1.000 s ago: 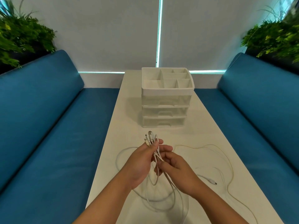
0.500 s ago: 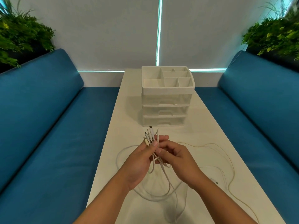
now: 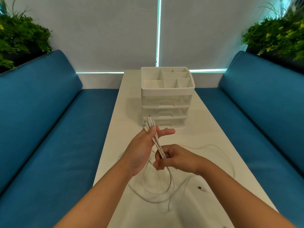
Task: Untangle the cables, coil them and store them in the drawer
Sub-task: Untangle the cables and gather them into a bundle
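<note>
Blue benches (image 3: 41,120) are flanking the long white table (image 3: 205,129) where the work is going on. Just above it, the right hand (image 3: 174,159) is pinching the gathered white cables (image 3: 158,145) in curled fingers, while the left hand (image 3: 144,145) is lying spread against the bundle, thumb out, plug ends (image 3: 148,124) fanning past its fingertips. Below, loose loops are trailing over the table. Judging by this, the ends are being aligned; coiling is not yet done, and the drawer unit (image 3: 166,102) beyond is sitting closed.
</note>
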`<state>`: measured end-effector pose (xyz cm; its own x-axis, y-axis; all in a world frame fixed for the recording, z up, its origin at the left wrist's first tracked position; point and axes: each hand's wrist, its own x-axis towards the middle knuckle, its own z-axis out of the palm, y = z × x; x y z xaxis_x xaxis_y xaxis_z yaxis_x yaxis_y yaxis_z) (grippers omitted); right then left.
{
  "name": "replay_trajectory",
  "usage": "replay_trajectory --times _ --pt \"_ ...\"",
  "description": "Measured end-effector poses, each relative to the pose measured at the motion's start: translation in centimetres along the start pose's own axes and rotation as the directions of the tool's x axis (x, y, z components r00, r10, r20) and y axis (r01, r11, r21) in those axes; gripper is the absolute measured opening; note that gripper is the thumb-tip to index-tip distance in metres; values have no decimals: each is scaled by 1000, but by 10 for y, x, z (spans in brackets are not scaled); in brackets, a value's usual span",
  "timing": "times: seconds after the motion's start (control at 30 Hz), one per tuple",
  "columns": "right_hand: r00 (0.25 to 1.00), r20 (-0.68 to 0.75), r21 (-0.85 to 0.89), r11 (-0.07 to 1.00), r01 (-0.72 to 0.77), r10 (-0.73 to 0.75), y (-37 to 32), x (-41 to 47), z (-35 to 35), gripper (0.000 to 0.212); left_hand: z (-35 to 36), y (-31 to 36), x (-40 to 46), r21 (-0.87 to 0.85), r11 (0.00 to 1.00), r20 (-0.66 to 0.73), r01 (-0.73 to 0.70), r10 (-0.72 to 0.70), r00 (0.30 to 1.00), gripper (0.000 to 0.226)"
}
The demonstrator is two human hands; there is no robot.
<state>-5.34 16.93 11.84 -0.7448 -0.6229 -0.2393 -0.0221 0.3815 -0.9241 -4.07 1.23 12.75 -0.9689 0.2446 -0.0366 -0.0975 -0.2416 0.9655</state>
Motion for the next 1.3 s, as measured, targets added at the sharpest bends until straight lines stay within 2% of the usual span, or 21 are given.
replay_trajectory --times 0.07,0.17,0.3,0.37,0.43,0.5,0.53,0.57,0.67,0.73,0.77,0.83,0.9,0.97,1.0,1.03,1.07,1.1,1.13,1.2,1.3 --pt "1000 -26 -104 995 -11 8 4 3 0 13 2 8 4 -81 996 -48 -26 22 999 27" --pt "993 -112 -422 907 -3 -48 13 5 -9 21 -2 18 8 -259 963 -110 -77 50 993 23" --pt "949 -230 -663 748 7 -213 21 1 -17 5 -14 32 6 -324 940 -154 -104 56 986 21" --pt "862 -330 -778 628 -18 -384 18 -2 -20 9 -19 36 5 -327 937 -184 -124 66 981 22" --pt "712 -397 -862 502 -73 -579 14 -4 -28 14 -23 40 4 -329 932 -207 -150 84 975 23" --pt "576 -383 -912 395 -112 -722 8 -6 -34 15 -26 45 3 -327 928 -214 -179 112 970 25" --pt "555 -377 -916 389 -102 -742 5 -6 -36 15 -27 48 3 -321 927 -216 -192 125 968 25" --pt "582 -374 -910 406 -80 -722 4 -6 -36 18 -28 50 3 -314 928 -219 -203 138 966 26" --pt "804 -280 -878 479 7 -525 21 -5 -25 27 -28 51 3 -265 944 -214 -199 143 966 26" --pt "887 -223 -820 569 54 -405 38 -3 -13 29 -27 44 2 -222 961 -216 -165 117 969 25" --pt "885 -241 -795 604 55 -398 44 -2 -8 29 -27 38 1 -210 966 -220 -152 105 970 25" --pt "837 -359 -734 679 21 -414 51 0 -3 32 -26 30 1 -201 970 -237 -137 88 967 24" --pt "820 -438 -605 795 34 -368 55 0 -1 37 -29 26 1 -177 975 -268 -133 82 960 25" --pt "867 -438 -313 944 102 -239 54 -2 2 47 -34 27 2 -150 981 -291 -123 75 954 24" --pt "890 -429 -74 988 135 -153 50 -4 3 56 -37 27 2 -141 984 -295 -111 65 953 24" --pt "900 -433 190 969 155 -59 47 -4 5 58 -39 28 1 -135 986 -294 -99 56 954 24" --pt "904 -426 404 903 144 47 45 -1 6 56 -41 28 1 -131 987 -291 -89 48 955 24" --pt "906 -399 508 856 89 142 43 4 6 53 -41 28 1 -128 988 -288 -83 43 957 24" --pt "911 -356 489 872 -9 210 39 7 6 49 -40 28 1 -126 989 -284 -80 41 958 24" --pt "930 -246 302 933 -196 275 35 14 10 40 -35 26 2 -125 989 -269 -78 42 962 25" --pt "941 -140 185 942 -280 307 34 26 17 27 -32 24 1 -123 990 -246 -70 37 968 26"
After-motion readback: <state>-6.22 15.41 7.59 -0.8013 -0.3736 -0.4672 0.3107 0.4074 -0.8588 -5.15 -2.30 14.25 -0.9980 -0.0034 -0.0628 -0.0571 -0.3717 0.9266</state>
